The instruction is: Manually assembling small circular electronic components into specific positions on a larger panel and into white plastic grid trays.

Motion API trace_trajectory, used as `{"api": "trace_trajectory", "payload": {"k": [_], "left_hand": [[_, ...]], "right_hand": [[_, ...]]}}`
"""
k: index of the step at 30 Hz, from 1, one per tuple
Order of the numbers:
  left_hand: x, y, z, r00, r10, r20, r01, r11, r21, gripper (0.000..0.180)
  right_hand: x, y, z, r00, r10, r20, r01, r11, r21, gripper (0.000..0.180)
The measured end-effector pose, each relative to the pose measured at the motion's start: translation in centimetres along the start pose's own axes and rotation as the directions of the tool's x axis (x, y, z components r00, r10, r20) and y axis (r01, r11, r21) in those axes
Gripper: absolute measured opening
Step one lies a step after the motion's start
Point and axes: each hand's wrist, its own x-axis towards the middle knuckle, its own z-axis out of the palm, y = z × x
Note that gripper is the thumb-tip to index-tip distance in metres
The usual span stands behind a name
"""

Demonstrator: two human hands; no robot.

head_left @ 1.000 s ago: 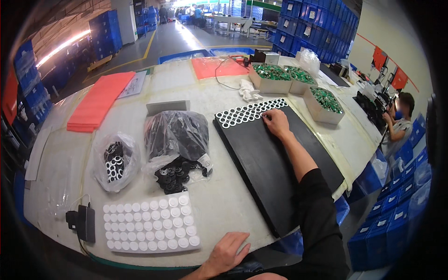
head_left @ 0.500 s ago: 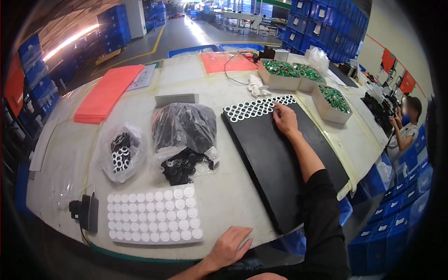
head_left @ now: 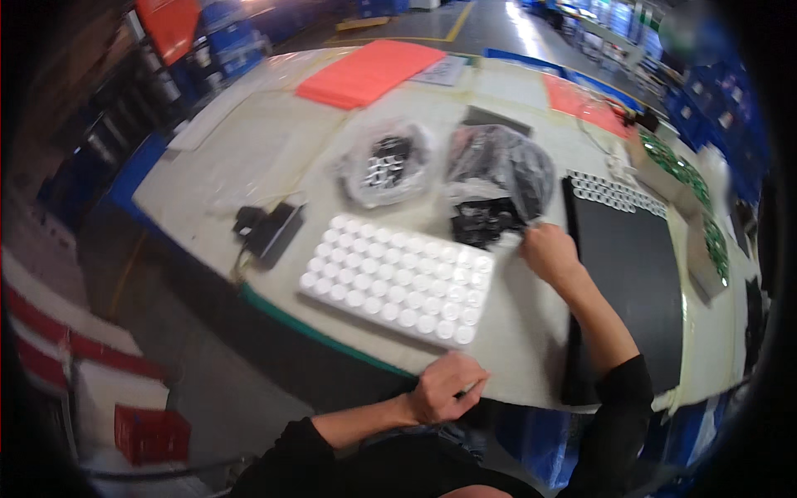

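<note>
My right hand [head_left: 551, 253] is beside a large clear plastic bag [head_left: 506, 162] whose mouth spills black round parts [head_left: 484, 220]. Its fingers are curled together, slightly blurred, and what they hold, if anything, is hidden. Close to the table's front edge, my left hand [head_left: 450, 387] is closed, thumb against the fingers; nothing in it can be made out. Just beyond it lies a white block [head_left: 398, 282] with rows of white round caps. On the right, white rings with dark centres [head_left: 614, 192] stand in rows along the far end of a black board [head_left: 628, 282].
A small plastic bag [head_left: 383, 164] holds black and white rings. A black power adapter [head_left: 274, 234] with a cable sits at the left. Salmon-coloured sheets [head_left: 369, 73] lie at the back. Cartons of green circuit boards [head_left: 674, 162] line the right; a red crate [head_left: 151, 435] stands on the floor.
My view has swung left. My right hand has left the ring rows for the mouth of the large bag. My left hand has curled from spread fingers to closed.
</note>
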Motion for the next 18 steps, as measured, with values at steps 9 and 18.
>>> {"api": "trace_trajectory", "payload": {"k": [9,18], "left_hand": [[1.5,-3.7,-14.1,0.929,-0.173,-0.328,0.340,0.752,0.565,0.013],[7.8,-8.3,-15.9,0.976,-0.219,0.011,0.162,0.753,0.638,0.016]], "right_hand": [[-1.7,0.5,0.3,0.981,0.166,-0.100,-0.155,0.982,0.108,0.012],[-7.6,-8.4,-0.7,0.901,0.393,-0.185,-0.232,0.796,0.560,0.017]]}}
